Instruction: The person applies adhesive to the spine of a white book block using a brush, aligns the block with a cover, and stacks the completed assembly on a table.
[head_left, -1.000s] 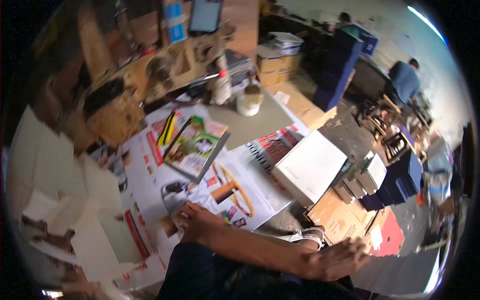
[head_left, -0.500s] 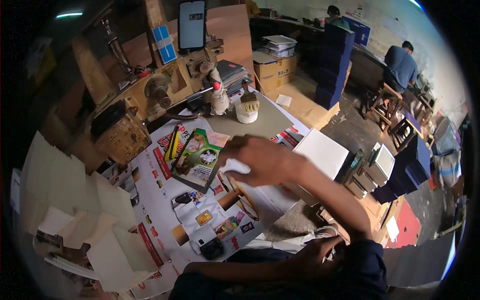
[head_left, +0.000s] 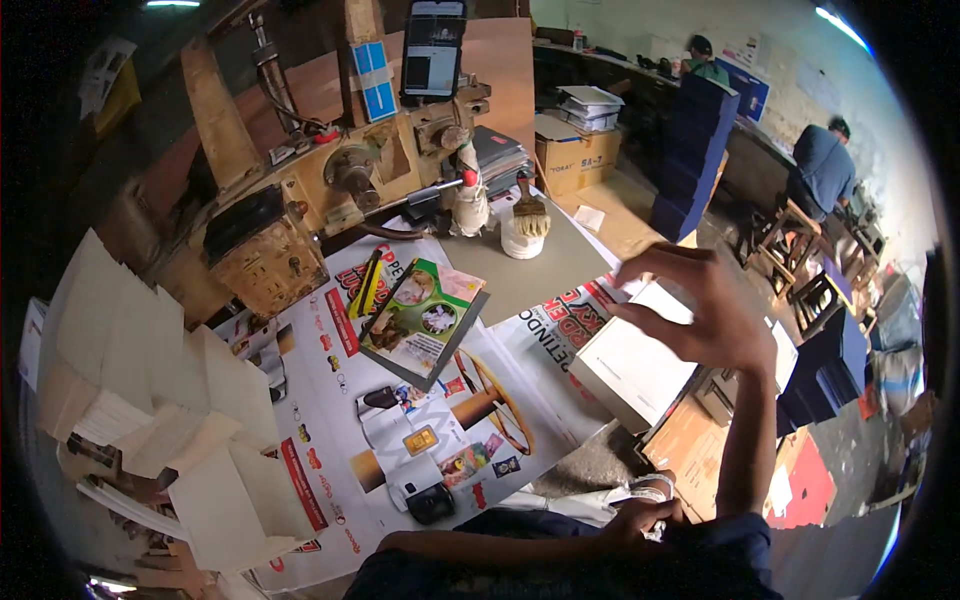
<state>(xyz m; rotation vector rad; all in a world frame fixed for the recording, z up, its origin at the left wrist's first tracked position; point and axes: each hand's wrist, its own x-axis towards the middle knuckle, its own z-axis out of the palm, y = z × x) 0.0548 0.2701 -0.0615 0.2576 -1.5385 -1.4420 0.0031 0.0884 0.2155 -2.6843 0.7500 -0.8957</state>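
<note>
My right hand (head_left: 700,310) is raised over the right edge of the table, near a stack of white paper blocks (head_left: 640,350). Its thumb and fingers are curved but apart, with nothing between them. Low in the view, my left forearm crosses in front of my body. My left hand (head_left: 645,515) is curled beside a sandalled foot (head_left: 652,488); what its fingers hold, if anything, is hidden. A green printed card (head_left: 430,315) lies on a dark grey board (head_left: 425,382) at mid-table. Against its left side rests a yellow-and-black cutter knife (head_left: 368,290).
Printed poster sheets (head_left: 345,410) cover the table. A brush (head_left: 530,215) lies across a white tub (head_left: 522,240). Behind stand a worn machine (head_left: 350,175) and a phone (head_left: 432,60). Cream paper stacks (head_left: 110,340) fill the left; dark blue stacks (head_left: 695,150) and co-workers (head_left: 822,165) are farther right.
My right hand has moved right, off the green card's edge to above the white blocks, its fingers spread wider. My left hand stays low. The whole view has shifted slightly.
</note>
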